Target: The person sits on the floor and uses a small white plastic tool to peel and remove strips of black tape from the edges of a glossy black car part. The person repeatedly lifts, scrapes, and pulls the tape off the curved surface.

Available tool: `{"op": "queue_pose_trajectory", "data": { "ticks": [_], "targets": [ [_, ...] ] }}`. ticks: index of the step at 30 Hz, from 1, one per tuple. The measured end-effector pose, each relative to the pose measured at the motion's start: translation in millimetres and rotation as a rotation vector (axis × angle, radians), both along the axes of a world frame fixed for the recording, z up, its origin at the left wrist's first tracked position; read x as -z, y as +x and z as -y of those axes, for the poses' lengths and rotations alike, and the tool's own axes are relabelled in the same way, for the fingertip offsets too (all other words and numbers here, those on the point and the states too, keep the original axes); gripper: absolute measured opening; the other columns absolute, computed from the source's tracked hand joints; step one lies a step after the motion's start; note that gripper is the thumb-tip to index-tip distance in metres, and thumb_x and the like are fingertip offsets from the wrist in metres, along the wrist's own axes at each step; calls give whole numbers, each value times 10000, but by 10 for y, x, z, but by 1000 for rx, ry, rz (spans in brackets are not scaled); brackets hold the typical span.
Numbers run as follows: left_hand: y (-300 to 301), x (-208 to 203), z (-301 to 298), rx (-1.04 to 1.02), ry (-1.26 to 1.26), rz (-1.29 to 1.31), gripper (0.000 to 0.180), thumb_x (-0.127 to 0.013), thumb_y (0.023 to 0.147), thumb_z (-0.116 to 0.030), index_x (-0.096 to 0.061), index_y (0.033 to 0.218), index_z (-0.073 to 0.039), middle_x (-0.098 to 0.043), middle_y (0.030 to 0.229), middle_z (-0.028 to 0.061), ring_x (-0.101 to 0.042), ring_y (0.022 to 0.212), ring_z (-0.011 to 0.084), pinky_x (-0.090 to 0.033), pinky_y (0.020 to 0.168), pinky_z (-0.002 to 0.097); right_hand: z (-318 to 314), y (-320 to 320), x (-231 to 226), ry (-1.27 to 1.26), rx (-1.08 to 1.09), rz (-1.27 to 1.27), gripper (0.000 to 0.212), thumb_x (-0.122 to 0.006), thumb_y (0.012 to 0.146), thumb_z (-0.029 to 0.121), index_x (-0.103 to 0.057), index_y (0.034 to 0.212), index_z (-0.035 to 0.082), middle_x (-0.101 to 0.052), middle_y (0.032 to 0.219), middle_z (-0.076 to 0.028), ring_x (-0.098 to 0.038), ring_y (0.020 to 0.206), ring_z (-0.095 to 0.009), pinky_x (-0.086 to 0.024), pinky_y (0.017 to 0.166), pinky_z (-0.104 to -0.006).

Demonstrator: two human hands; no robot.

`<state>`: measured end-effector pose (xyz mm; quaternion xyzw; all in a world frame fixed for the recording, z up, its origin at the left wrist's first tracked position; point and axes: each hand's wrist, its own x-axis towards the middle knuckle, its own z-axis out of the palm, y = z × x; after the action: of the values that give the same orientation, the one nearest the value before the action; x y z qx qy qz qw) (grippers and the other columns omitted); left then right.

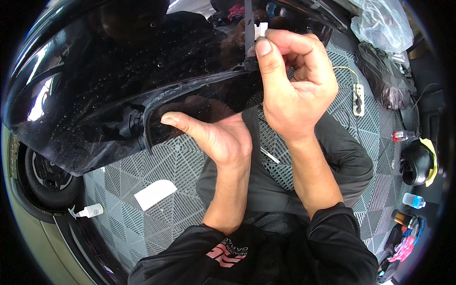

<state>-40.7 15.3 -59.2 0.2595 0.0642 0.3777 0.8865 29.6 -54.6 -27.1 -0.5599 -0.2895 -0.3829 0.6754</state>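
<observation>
A large glossy black car body panel, dotted with droplets, fills the upper left. A dull, wrinkled film-like edge curves across it, meeting an upright dark strip. My right hand pinches a small white notched plastic piece between thumb and forefinger, beside that strip. The other right fingers are curled. At the panel's lower edge is my left hand, its thumb stretched along the near side. Its fingers pass out of sight behind the edge, so it grips the panel there.
On the grey tiled floor lie a white card, a white spray bottle and a thin white tool. A power strip, plastic bags and a water bottle are at right. A wheel stands at left.
</observation>
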Motion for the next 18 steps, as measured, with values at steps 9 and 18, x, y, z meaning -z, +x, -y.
{"op": "queue_pose_trajectory", "data": {
  "ticks": [9,18],
  "targets": [
    [1,-24,31,-3,6,0,881,-356,968,-780,-383,1525,-97,-409,1547,96,-386,1442,285,-312,1236,471,-27,-1,-38,47,36,-17,92,-765,881,-27,-710,953,-8,-635,858,-26,-622,642,-41,-501,548,-177],
    [3,-14,17,-16,6,8,868,-363,966,-778,-403,1517,-108,-432,1534,95,-406,1429,287,-327,1230,473,4,-22,-27,-17,5,-8,96,-742,885,-49,-700,965,-16,-633,889,-43,-607,649,-41,-496,550,-174]
  ]
}}
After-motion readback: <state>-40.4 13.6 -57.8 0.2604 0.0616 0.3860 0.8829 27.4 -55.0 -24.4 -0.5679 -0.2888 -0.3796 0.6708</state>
